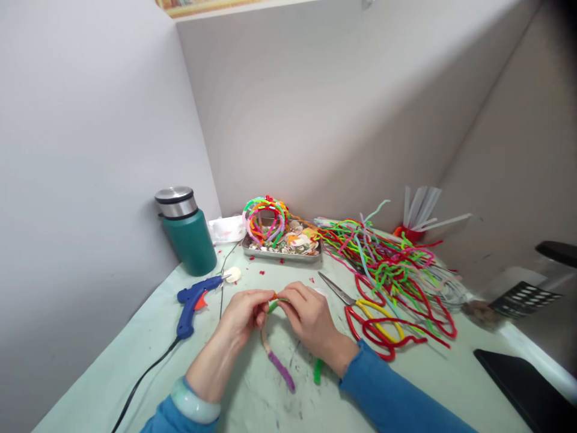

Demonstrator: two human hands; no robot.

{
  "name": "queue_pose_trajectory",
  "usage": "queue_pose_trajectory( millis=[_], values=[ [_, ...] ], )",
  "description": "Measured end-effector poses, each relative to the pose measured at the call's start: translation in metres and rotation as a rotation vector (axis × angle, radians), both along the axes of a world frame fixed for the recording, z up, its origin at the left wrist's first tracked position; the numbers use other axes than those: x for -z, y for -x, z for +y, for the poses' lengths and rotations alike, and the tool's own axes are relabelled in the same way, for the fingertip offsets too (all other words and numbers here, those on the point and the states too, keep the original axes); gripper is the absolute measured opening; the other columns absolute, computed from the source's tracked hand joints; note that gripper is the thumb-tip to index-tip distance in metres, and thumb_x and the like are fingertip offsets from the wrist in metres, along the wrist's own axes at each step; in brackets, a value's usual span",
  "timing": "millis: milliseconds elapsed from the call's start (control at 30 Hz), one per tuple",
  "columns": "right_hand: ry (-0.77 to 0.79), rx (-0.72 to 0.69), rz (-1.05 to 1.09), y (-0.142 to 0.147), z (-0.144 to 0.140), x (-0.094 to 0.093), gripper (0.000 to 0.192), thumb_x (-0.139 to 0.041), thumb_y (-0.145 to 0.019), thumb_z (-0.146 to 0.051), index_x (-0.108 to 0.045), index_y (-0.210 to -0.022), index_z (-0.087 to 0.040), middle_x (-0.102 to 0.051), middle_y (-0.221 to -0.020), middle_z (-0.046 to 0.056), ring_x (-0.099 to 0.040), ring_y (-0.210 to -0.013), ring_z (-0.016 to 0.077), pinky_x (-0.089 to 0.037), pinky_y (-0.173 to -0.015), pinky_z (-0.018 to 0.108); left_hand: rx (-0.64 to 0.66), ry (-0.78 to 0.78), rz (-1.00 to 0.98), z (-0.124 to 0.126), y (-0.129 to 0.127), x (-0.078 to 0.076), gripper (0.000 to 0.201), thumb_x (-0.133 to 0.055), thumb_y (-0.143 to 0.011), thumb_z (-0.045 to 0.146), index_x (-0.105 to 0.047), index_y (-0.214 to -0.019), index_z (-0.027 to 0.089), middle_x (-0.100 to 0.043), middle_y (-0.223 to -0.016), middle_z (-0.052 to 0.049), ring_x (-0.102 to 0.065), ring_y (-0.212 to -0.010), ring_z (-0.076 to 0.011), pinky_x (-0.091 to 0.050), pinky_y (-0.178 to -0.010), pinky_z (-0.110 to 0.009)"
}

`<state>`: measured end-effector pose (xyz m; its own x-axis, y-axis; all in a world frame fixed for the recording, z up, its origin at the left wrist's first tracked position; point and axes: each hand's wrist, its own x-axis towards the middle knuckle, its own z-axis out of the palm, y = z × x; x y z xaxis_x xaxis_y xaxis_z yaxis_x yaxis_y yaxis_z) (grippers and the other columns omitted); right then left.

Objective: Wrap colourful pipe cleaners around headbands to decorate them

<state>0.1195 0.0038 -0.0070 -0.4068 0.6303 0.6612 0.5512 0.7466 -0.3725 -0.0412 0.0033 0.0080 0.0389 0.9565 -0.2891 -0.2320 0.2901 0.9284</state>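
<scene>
Left hand: my left hand (241,314) is near the middle of the worktop (135,349), and its fingers (258,300) are pressed together in a pinch on the top of the headband.
Right hand: my right hand (311,319) is just beside the left one, at 3 o'clock from it; its fingers (288,299) pinch the same top part, on the green and orange wrapping.
Headband: the headband (274,355) stands as an arch between my two hands; one leg with purple wrapping comes down to 6 o'clock, and a green end shows under my right wrist.
Glue gun: a blue glue gun (195,300) lies at 9 o'clock from my hands, near them, and its black cable goes to 7 o'clock.
Scissors: scissors (360,310) with yellow and red handles lie at 3 o'clock, just beside my right hand, and their blades point to 11 o'clock.
Fuzzy wires: a big heap of coloured fuzzy wires (387,264) is at 2 o'clock, partly over the scissors.
Tray: a metal tray (279,252) at 12 o'clock holds shells and some wrapped headbands (265,219) standing up.
Bottle: a green bottle (187,231) with metal lid stands at 10 o'clock, by the wall.
Sleeves: I wear blue sleeves (396,397), and a pale bracelet (193,403) is on my left wrist.
</scene>
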Motion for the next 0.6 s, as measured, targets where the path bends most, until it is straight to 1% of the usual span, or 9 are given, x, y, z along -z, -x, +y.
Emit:
queue_pose_trajectory(
  millis=[333,467,600],
  values=[
    [0.005,-0.006,0.063,0.0041,-0.0003,0.0018,0.017,-0.042,-0.090,-0.017,-0.059,-0.087,-0.017,-0.058,-0.082,0.006,-0.054,-0.074,0.0164,-0.041,-0.067,0.028,0.003,-0.003,-0.008,-0.0008,-0.0032,0.0017,0.024,-0.073,-0.059,0.030,-0.057,-0.054,0.012,-0.049,-0.042,0.005,-0.037,-0.030,-0.0034,-0.022,-0.035,-0.020],
    [0.086,-0.051,0.115,0.0046,0.0007,0.0025,0.015,-0.043,-0.089,-0.015,-0.058,-0.085,-0.017,-0.057,-0.080,0.005,-0.054,-0.072,0.0153,-0.042,-0.065,0.026,0.009,-0.016,0.018,-0.0021,-0.0045,-0.0004,0.022,-0.073,-0.057,0.029,-0.060,-0.056,0.011,-0.050,-0.042,0.005,-0.036,-0.030,-0.0028,-0.022,-0.036,-0.019],
    [0.203,-0.119,0.165,0.0000,0.0054,-0.0003,0.010,-0.050,-0.086,-0.016,-0.057,-0.079,-0.018,-0.057,-0.077,0.002,-0.054,-0.071,0.0142,-0.042,-0.065,0.026,0.031,-0.016,0.069,-0.0023,-0.0037,-0.0033,0.022,-0.074,-0.056,0.029,-0.061,-0.056,0.011,-0.051,-0.041,0.004,-0.037,-0.029,-0.0038,-0.021,-0.034,-0.019]
  ],
)
